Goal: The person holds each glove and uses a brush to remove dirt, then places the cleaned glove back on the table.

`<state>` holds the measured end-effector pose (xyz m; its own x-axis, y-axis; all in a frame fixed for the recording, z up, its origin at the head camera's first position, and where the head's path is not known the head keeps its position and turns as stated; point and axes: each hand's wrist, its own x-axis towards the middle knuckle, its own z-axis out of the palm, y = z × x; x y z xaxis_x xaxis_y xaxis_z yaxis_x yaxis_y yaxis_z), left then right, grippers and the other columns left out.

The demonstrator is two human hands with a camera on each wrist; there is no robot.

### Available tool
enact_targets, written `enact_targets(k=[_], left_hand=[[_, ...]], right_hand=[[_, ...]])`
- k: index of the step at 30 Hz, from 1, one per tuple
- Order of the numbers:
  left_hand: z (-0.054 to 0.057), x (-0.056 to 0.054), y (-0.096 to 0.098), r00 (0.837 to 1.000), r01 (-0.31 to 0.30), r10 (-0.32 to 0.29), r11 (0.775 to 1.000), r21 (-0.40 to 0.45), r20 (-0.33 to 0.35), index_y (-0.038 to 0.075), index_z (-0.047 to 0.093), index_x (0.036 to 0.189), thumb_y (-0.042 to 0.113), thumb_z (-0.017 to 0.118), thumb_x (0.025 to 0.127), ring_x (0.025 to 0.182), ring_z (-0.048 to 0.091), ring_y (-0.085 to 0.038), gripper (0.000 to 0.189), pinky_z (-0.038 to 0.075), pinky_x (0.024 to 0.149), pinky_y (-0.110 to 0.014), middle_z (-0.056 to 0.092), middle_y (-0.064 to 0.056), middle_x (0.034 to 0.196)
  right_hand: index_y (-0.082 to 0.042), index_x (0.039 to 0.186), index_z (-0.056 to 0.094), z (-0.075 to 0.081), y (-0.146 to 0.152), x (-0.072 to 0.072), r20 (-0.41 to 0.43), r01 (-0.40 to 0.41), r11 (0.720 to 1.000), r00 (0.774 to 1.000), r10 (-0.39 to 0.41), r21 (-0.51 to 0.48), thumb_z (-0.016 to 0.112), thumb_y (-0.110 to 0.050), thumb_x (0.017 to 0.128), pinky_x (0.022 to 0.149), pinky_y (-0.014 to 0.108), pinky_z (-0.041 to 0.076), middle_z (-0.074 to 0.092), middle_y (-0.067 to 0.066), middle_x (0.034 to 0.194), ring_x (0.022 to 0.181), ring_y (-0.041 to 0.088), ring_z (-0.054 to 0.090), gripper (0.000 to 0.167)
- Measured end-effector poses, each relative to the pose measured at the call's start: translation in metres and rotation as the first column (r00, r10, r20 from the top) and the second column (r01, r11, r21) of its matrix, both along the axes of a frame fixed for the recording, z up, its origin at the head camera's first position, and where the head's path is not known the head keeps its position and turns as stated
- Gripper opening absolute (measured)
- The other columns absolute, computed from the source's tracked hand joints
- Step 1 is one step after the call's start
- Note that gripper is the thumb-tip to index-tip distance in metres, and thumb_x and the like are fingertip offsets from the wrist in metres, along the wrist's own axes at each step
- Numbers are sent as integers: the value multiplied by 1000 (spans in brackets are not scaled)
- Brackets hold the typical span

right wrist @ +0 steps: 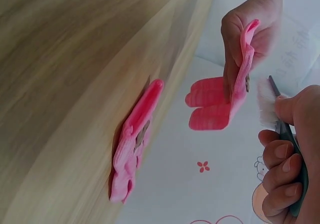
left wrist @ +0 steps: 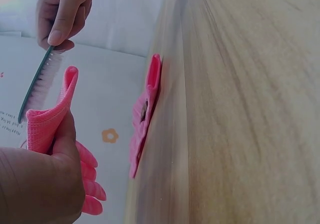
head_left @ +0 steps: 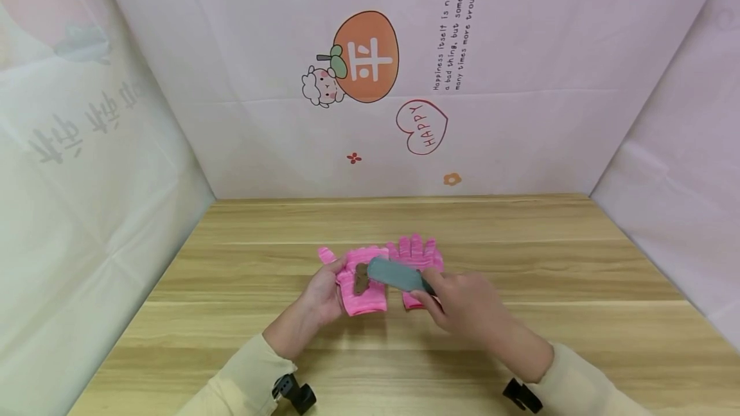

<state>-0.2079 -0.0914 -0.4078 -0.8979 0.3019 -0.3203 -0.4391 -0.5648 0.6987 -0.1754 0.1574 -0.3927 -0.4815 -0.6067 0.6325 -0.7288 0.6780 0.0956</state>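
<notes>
A: From my remote station, what is filling most of the head view?

B: A printed white sheet (head_left: 520, 82) is hanging behind the lying glove (head_left: 416, 254). Under that glove, a wood-grain table (head_left: 416, 364) is spreading out.

A: Hands? I am noting both.

B: The left hand (head_left: 322, 294) is gripping the held glove (head_left: 376, 295), left of the lying glove, with the thumb lying along its edge. The right hand (head_left: 465, 303) is curling its fingers round the brush (head_left: 396, 273), at the near right of the lying glove.

A: Gloves?

B: Both are showing pink. One is resting on the table; its mate is being held up to the left of it.

A: Brush?

B: Its teal back is slanting above the lying glove, tip pointing left. In the wrist views I am seeing pale bristles facing the held glove; whether they are touching, I cannot tell.

A: Smallest marks?

B: A brown patch (head_left: 361, 279) is sitting on the held glove, left of the lying glove. A brown smear (right wrist: 142, 136) is showing on the lying glove itself.
</notes>
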Motion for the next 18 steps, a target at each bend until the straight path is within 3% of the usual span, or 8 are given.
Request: enact_targets(k=[6, 11, 18], left_hand=[[-1, 0, 1, 1000, 11, -11, 1000, 7, -2, 4, 45, 126, 25, 31, 107, 95, 66, -17, 32, 43, 102, -42, 68, -4, 100], [-1, 1, 0, 1000, 30, -30, 999, 28, -1, 4, 46, 123, 26, 30, 107, 97, 65, -18, 32, 40, 105, -45, 69, -5, 101], [-3, 1, -2, 1000, 14, -14, 1000, 11, 2, 1, 45, 132, 24, 31, 107, 98, 66, -21, 37, 43, 102, -45, 70, -8, 102]], right_hand=[[-9, 90, 55, -6, -10, -2, 22, -23, 1000, 999, 22, 11, 35, -49, 103, 38, 15, 17, 33, -12, 57, 46, 1, 26, 47], [-11, 87, 53, -9, -13, -2, 30, -31, 999, 999, 30, 21, 40, -46, 103, 38, 15, 18, 32, -13, 57, 46, 1, 25, 41], [-7, 96, 59, -10, -12, -3, 37, -28, 999, 999, 27, 32, 49, -42, 101, 38, 15, 22, 43, -10, 58, 46, 2, 27, 38]])
